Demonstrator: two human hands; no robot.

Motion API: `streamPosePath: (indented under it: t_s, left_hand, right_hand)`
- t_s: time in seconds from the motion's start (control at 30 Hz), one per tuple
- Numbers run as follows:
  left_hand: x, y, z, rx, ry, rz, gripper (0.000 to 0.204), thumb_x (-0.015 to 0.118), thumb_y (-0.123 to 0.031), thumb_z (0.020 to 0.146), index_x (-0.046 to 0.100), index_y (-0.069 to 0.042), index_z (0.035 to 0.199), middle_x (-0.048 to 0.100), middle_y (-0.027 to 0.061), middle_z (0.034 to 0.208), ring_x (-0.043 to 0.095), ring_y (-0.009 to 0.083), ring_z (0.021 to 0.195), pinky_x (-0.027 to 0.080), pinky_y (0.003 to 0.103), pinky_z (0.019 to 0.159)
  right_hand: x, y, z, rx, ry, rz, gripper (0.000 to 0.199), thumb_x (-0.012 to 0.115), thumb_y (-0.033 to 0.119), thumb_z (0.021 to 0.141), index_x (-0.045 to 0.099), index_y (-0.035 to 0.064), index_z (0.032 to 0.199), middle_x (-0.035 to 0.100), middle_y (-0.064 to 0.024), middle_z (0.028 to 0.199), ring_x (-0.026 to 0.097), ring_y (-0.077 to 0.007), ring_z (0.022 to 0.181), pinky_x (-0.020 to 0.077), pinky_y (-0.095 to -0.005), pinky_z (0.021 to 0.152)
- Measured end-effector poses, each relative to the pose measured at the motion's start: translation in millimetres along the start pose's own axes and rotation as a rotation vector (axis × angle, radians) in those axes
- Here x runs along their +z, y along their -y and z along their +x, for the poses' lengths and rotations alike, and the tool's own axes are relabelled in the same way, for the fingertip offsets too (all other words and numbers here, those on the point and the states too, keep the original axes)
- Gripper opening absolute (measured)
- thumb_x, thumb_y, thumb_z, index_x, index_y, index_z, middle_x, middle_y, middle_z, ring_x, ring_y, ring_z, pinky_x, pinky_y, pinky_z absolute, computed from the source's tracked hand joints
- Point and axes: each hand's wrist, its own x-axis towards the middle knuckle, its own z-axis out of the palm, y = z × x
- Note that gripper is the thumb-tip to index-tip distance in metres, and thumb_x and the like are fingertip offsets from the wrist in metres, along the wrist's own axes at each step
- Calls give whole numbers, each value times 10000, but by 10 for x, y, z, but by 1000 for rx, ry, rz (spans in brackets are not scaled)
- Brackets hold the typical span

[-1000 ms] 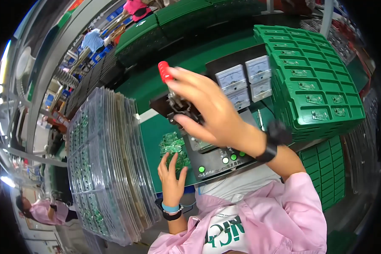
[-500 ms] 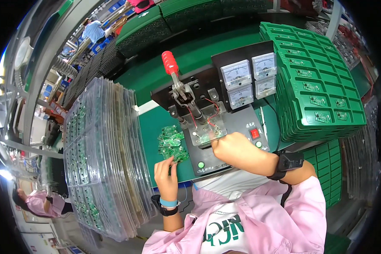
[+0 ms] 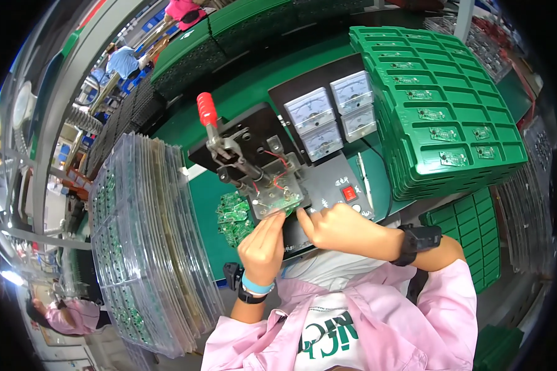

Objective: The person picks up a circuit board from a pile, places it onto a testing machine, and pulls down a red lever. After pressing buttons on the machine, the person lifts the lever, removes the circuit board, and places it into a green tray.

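Note:
A test fixture with a grey base (image 3: 325,198) stands in front of me. Its toggle clamp (image 3: 207,110) has an upright red handle above a clear plate (image 3: 272,196) with red wires. At the front edge of that plate is a small green circuit board (image 3: 289,206), partly covered by fingers. My left hand (image 3: 263,248) has its fingers pressed together at the board's near left side. My right hand (image 3: 335,227) is closed, with fingertips at the board's right end. Left of the fixture lies a pile of loose circuit boards (image 3: 233,217) on the green mat.
Clear plastic trays of boards (image 3: 161,247) are stacked at the left. Green compartment trays (image 3: 436,111) stand high at the right, with boards in some pockets. Panel meters (image 3: 309,114), a red switch (image 3: 350,193) and a white pen (image 3: 365,179) sit nearby. Other people are farther off.
My left hand has moved from the loose boards to the fixture's front edge, beside my right hand. My right hand has drawn back slightly from under the clear plate. The view has shifted.

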Motion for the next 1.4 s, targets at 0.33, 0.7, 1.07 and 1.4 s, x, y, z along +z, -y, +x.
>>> streamPosePath:
  t_s: [0.33, 0.7, 1.07, 1.4]
  left_hand:
    - [-244, 58, -209, -240, -120, 100, 219, 682, 95, 765, 709, 2, 961, 735, 160, 967, 722, 302, 933, 563, 369, 790]
    - [-124, 21, -117, -178, -91, 94, 213, 695, 78, 755, 714, 6, 954, 732, 176, 947, 724, 308, 898, 563, 366, 767]
    - [111, 27, -34, -46, 24, 28, 281, 637, 97, 756, 699, 18, 1019, 723, 156, 959, 712, 306, 898, 567, 385, 810]
    - [110, -11, -30, -94, 231, -44, 349, 597, 37, 797, 656, 38, 1142, 681, 191, 1112, 643, 333, 1091, 494, 410, 955]
  right_hand:
    - [238, -5, 324, -33, 50, 89, 96, 671, 75, 695, 659, -20, 698, 647, -111, 633, 707, -229, 623, 542, -325, 471]
    - [263, -155, 157, -150, -181, -31, 173, 630, 113, 743, 602, -37, 823, 566, -48, 572, 606, -158, 462, 480, -299, 400]
    - [160, 6, -85, 16, -217, 54, 202, 652, 194, 773, 629, 18, 870, 497, -27, 796, 548, -138, 733, 431, -250, 513]
    - [196, 39, -215, -193, -226, -24, 176, 634, 200, 773, 662, 48, 859, 588, -71, 1004, 575, -195, 945, 446, -307, 713]
